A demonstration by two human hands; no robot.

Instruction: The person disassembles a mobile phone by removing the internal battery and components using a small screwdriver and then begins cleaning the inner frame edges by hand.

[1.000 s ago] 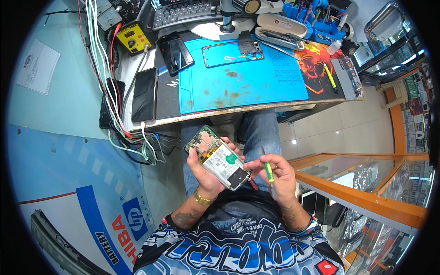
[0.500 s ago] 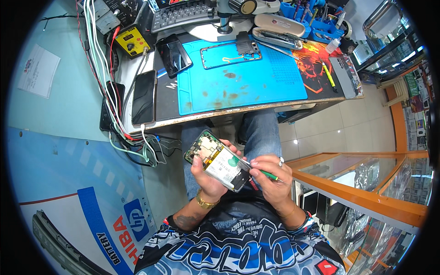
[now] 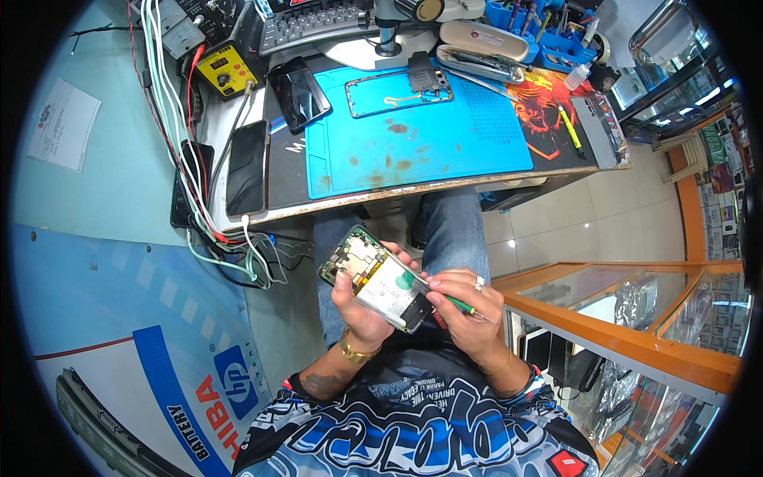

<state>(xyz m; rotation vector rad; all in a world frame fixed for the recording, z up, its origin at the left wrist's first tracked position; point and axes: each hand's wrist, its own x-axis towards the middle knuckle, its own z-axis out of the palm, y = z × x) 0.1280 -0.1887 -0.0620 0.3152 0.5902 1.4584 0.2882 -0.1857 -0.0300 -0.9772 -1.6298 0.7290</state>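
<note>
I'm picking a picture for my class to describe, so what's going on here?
A person holds an opened phone in the left hand, its inner parts showing. The right hand grips a green-handled tool, angled towards the phone's white battery; whether its tip touches is unclear. On the desk, a phone frame lies on a blue mat.

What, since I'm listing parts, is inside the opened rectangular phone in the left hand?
A beige-green circuit board and a white rectangular battery with a green patch. The left thumb partly covers one edge; anything beneath the battery is hidden.
</note>
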